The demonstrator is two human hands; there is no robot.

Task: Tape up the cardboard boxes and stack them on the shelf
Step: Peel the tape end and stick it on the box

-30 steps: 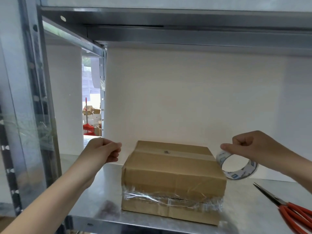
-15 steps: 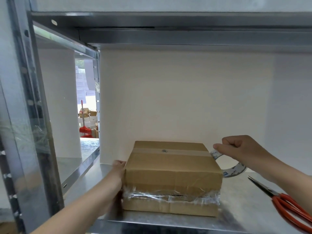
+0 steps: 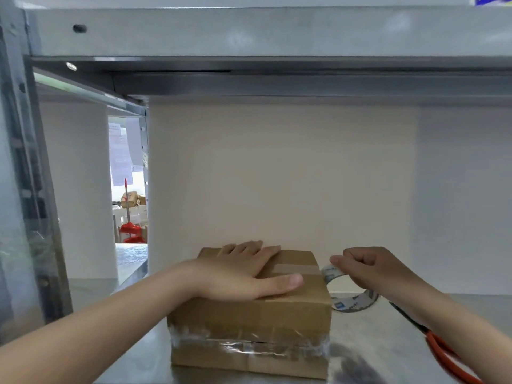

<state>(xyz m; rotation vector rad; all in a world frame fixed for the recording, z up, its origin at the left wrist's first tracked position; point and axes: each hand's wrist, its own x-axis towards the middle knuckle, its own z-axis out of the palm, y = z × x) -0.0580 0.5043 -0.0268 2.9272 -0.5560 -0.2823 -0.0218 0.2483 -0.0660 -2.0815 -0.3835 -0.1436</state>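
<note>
A metal shelf [image 3: 388,345] stood before a pale wall [image 3: 277,176], and on it, near the front edge, sat the box [image 3: 249,322], clear film round its near side. The left hand [image 3: 243,273] lay flat on the box top, its grip spread. Just right of the box the right hand [image 3: 371,270] had its grip pinching the upper rim of the tape roll [image 3: 352,304], with scissors [image 3: 440,353] lying on the shelf farther right.

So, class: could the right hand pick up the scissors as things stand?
Probably not yet. The right hand pinches the tape roll, so it is occupied. The scissors lie close by on the shelf, partly under that forearm, with nothing else over them; freed of the roll, it likely could.
</note>
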